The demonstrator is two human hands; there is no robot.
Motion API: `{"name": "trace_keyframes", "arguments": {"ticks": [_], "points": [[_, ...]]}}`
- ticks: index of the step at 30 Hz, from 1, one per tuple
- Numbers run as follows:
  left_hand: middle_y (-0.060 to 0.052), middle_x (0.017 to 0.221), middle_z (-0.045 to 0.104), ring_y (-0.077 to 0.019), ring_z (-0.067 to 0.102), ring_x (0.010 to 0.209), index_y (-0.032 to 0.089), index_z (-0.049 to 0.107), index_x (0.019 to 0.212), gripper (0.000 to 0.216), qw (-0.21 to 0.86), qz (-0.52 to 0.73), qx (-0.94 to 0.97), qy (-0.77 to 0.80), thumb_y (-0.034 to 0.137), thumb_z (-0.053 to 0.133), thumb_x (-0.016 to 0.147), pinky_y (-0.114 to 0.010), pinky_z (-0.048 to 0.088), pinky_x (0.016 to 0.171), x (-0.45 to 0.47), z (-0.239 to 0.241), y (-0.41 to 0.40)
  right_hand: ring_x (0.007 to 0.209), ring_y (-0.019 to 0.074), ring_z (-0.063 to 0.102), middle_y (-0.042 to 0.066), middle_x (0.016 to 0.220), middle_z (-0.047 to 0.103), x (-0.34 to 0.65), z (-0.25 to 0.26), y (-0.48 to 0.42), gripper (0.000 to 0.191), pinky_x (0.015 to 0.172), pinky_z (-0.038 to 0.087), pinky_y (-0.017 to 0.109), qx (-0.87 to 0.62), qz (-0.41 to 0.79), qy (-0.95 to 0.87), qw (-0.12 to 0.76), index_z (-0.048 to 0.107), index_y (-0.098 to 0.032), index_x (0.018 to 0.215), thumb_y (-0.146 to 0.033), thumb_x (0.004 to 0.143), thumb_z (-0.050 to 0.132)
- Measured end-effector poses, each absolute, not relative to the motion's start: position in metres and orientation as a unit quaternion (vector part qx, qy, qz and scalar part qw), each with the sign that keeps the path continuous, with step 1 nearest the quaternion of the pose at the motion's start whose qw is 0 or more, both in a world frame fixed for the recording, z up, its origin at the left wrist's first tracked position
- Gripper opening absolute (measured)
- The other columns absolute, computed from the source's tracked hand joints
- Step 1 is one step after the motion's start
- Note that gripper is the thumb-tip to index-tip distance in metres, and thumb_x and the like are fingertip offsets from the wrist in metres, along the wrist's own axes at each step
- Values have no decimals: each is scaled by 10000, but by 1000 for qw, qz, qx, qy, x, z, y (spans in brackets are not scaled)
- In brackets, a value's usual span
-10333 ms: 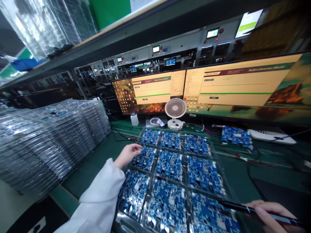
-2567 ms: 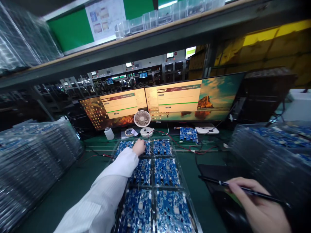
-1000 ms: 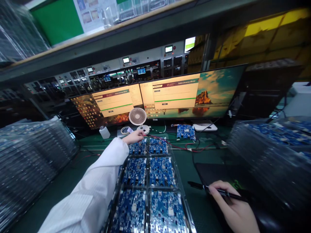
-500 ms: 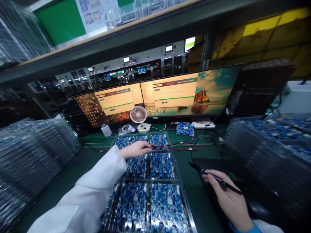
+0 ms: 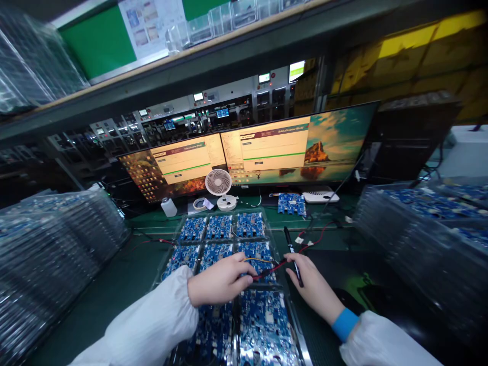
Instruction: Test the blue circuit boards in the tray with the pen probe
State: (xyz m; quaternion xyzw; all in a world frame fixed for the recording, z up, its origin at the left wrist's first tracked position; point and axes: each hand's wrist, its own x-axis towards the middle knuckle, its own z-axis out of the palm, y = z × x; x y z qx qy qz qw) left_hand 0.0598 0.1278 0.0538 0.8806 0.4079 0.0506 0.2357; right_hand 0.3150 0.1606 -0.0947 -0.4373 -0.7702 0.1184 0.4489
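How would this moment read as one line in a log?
left hand: pinching red wire | right hand: holding black pen | under both: tray of blue boards

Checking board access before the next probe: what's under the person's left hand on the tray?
The left hand lies over the clear tray of blue circuit boards, its fingers pinching a red wire. The board beneath the palm is covered.

- Two monitors (image 5: 244, 157) stand at the back.
- A small white fan (image 5: 218, 184), a white bottle (image 5: 168, 207) and a tape roll (image 5: 199, 204) sit before them.
- Clear tray stacks (image 5: 57, 244) flank the green surface (image 5: 133, 269).
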Motion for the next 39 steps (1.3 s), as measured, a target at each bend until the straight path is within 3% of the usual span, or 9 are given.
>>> {"name": "trace_keyframes", "arguments": {"ticks": [5,8,12,14,17,22,29,32,39], "points": [[-58,1035,615,-185,573,983,227,624,1155,328,283,95,861,411,278,362,963,-326,449,931,51,53,140,755,227,548,59,832,553,330,-88,154,197,672,483,369,-436,86,-783,436,518,-199,900,-270,970,348],[-46,1124,640,-184,571,1055,242,607,1181,341,308,125,847,415,292,337,977,-331,421,982,47,57,144,840,234,573,70,932,578,334,-86,152,160,741,498,386,-431,72,-782,444,498,-199,966,-276,987,359],[-7,893,641,-151,579,808,277,451,1355,393,340,131,831,420,335,331,985,-297,464,799,51,64,136,1098,239,532,113,1233,514,327,-91,152,100,884,494,420,-420,71,-783,453,415,-201,1055,-242,996,345],[22,765,602,-122,526,649,260,368,1410,431,392,115,818,405,320,321,985,-260,451,675,56,67,131,1065,236,551,106,1166,544,323,-93,152,117,850,510,403,-415,73,-788,449,424,-199,1067,-229,990,342],[7,791,644,-112,557,640,220,345,1414,440,457,94,794,389,283,309,980,-248,469,659,59,71,131,916,220,589,59,951,575,323,-91,150,148,763,519,355,-403,73,-797,444,481,-204,1010,-223,986,337],[-29,916,747,-152,652,889,198,554,1178,287,375,41,829,413,213,386,946,-296,465,868,49,70,153,810,197,565,45,885,546,337,-72,143,138,706,491,311,-395,61,-791,463,489,-198,968,-200,980,352],[-53,960,715,-172,640,916,182,662,879,183,255,51,875,409,187,482,904,-281,472,855,45,58,204,793,187,570,20,844,555,344,-57,135,151,788,499,321,-362,44,-805,468,501,-212,922,-158,934,360],[-54,1049,674,-172,603,1010,188,686,887,129,239,89,885,389,205,558,879,-273,448,930,49,54,230,827,181,581,15,864,566,343,-57,134,151,828,502,309,-356,42,-808,468,500,-216,945,-153,947,363],[-83,886,691,-210,609,880,148,720,863,124,191,124,886,403,124,602,834,-340,448,866,56,43,272,825,159,582,2,854,552,342,-58,131,139,797,503,258,-364,51,-804,467,486,-226,960,-153,977,368]]}}
